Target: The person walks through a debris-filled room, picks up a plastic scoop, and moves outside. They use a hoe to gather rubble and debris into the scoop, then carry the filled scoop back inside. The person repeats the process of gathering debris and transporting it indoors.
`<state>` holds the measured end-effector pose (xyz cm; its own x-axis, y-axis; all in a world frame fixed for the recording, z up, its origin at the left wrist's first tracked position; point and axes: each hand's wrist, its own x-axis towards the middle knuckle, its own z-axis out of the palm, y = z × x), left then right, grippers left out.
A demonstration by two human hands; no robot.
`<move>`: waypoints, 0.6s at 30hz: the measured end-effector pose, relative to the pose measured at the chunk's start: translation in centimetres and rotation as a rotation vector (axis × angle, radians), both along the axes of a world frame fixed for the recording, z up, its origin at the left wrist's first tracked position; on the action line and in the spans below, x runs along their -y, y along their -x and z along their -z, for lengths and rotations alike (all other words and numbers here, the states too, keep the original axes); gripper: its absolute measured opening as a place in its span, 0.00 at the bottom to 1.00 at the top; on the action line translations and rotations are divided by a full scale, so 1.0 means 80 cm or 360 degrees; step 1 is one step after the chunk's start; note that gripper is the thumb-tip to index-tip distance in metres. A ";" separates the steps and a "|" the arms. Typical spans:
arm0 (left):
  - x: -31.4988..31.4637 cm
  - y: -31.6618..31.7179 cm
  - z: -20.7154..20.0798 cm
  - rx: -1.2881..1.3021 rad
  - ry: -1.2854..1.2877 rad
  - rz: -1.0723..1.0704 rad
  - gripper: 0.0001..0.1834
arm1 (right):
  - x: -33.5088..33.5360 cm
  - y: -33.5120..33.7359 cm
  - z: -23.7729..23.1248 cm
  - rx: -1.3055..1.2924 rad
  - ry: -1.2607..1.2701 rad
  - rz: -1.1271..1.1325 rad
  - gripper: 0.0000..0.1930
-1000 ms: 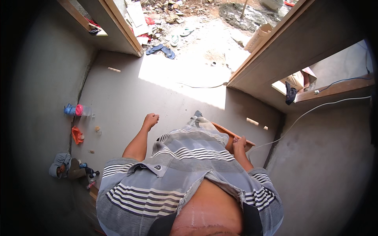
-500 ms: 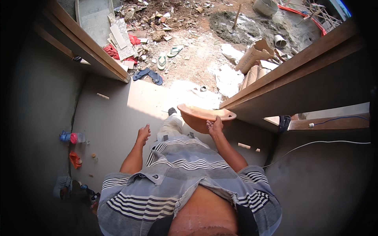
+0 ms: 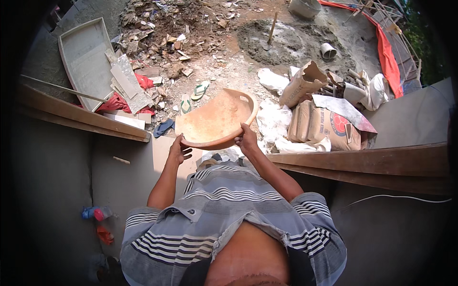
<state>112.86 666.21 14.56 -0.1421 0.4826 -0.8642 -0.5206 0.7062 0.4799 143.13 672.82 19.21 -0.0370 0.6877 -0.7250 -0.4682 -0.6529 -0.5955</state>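
An orange-brown shallow basin (image 3: 217, 117) with a handle slot in its far right rim is held out in front of my body, its pale, dusty inside in view. My right hand (image 3: 246, 138) grips the near right part of its rim. At the near left edge, my left hand (image 3: 179, 150) has its thumb on the rim, with the other fingers partly spread below it. The basin's underside is hidden.
Wooden door frames flank me at left (image 3: 95, 117) and right (image 3: 381, 159). Beyond lie green-and-white flip-flops (image 3: 200, 90), blue flip-flops (image 3: 163, 127), rubble (image 3: 167, 43), paper sacks (image 3: 324, 126) and a wet mortar heap (image 3: 286, 43) with a stick-handled tool (image 3: 272, 31) in it.
The basin has swung up from beside my right leg to in front of me, its inside now showing. My left hand has come to its rim. The view has shifted forward through the doorway.
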 end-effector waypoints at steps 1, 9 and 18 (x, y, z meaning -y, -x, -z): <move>-0.020 0.004 0.002 0.0079 -0.0056 0.0119 0.45 | -0.022 0.005 -0.002 0.0010 -0.0039 -0.0029 0.18; -0.191 0.018 0.046 0.0326 -0.0077 0.0072 0.33 | -0.169 0.019 0.028 -0.0073 0.0042 -0.0009 0.18; -0.420 0.015 0.049 -0.0277 -0.0056 -0.0674 0.23 | -0.420 -0.016 0.058 0.0155 0.0113 -0.0613 0.22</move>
<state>111.69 699.82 10.61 -0.4745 0.3796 -0.7942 -0.6693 0.4303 0.6057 144.42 706.40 14.58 -0.2108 0.5850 -0.7831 -0.1247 -0.8107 -0.5720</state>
